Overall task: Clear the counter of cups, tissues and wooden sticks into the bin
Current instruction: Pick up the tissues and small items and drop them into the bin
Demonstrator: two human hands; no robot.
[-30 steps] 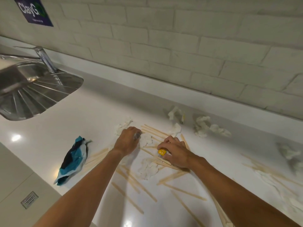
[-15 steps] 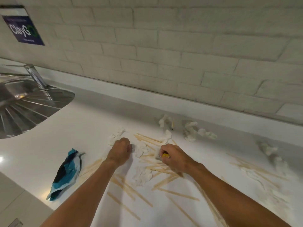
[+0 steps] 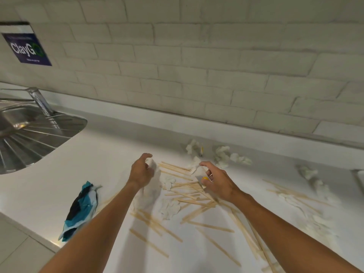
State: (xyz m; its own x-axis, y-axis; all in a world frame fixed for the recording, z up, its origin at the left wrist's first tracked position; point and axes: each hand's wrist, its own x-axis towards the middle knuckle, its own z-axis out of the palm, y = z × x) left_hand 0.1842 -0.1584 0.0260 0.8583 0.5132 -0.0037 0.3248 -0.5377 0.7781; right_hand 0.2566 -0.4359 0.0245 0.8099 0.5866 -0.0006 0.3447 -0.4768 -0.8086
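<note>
Left hand (image 3: 141, 172): grip closed round a white wad of tissue (image 3: 151, 164), held just above the counter (image 3: 88, 164). Right hand (image 3: 217, 183): fingers curled, pinching a small yellow thing (image 3: 205, 178); it is blurred, so I cannot say what it is.

Between and below the hands, wooden sticks (image 3: 189, 195) lie flat in a crossed heap. The far ones run roughly left to right, slanting a little. The nearer ones run diagonally, far-left to near-right. Loose tissues (image 3: 222, 156) sit by the wall. Blue cloth (image 3: 80, 211) at the near edge, sink (image 3: 29, 134) off to the left. No bin or cups in view.

Risks, as I judge them:
- Both grips are already occupied, so reaching for more may shed the wad or the yellow thing.
- The sticks are thin and flat on a smooth counter, so fingers may slide over them.
- Raking them could send the near ones off the edge.
- With the axes crossed, a handful will splay unless lined up first.
</note>
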